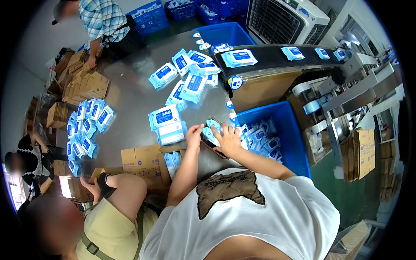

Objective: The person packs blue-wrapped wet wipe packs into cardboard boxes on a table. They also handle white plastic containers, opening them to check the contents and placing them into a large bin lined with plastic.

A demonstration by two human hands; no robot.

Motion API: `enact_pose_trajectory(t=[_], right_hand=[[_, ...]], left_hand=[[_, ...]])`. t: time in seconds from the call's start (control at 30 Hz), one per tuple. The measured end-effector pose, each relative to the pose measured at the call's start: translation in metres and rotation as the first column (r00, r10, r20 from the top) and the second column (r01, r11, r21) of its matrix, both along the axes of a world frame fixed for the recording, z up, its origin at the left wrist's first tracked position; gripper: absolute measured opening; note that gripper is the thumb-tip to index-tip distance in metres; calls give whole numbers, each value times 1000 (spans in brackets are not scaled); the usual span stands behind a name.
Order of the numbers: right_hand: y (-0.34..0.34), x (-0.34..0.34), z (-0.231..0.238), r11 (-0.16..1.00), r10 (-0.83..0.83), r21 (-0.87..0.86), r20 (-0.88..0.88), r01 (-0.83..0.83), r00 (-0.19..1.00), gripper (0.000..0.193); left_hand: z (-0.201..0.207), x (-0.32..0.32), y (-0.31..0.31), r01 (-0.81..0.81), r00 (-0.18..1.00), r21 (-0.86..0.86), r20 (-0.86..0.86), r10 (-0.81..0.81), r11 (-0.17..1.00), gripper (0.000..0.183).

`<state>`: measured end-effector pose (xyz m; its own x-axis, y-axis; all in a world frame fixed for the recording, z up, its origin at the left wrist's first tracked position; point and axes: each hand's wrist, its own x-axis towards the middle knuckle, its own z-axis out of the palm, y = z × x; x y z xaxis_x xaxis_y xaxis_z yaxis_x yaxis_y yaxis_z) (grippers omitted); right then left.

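Note:
A small cardboard box (214, 150) with blue-and-white wipe packs (208, 134) inside sits at the table edge in front of me. My left hand (193, 137) is at its left side, thumb and fingers closed on the cardboard edge. Over the packs lies my right hand (228, 141), fingers spread and touching their tops. Just left of the box are two larger wipe packs (171, 132), partly overlapping. Beyond them, more packs (193, 84) are heaped on the metal table (134, 86).
A blue bin (299, 143) full of packs stands at my right, below a conveyor belt (268, 56) carrying packs. Left are an open carton (141, 160), another pack group (89, 123) and a co-worker in yellow (110, 221). Another person (104, 21) stands by stacked cartons (93, 84).

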<state>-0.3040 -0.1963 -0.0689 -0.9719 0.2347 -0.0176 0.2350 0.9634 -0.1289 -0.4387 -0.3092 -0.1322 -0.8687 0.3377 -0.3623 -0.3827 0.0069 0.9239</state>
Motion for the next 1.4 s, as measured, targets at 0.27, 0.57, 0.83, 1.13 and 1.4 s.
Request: enact_pose_trajectory(t=[0.27, 0.57, 0.83, 1.13, 1.4], right_hand=[[66, -7, -25, 896, 52, -442, 201, 43, 978, 71], [1, -1, -30, 468, 461, -884, 238, -6, 855, 54], [-67, -43, -53, 491, 493, -868, 206, -75, 845, 87], [16, -117, -83, 100, 312, -985, -101, -139, 945, 61], [295, 32, 92, 827, -559, -454, -590, 332, 583, 43]], left_hand=[[0, 12, -3, -139, 830, -383, -548, -104, 913, 20], [91, 82, -59, -363, 496, -768, -639, -588, 528, 53], [45, 85, -134, -236, 880, -882, -372, -297, 407, 81], [48, 46, -163, -174, 942, -928, -254, -220, 328, 82], [57, 35, -140, -257, 867, -914, -361, -343, 314, 64]])
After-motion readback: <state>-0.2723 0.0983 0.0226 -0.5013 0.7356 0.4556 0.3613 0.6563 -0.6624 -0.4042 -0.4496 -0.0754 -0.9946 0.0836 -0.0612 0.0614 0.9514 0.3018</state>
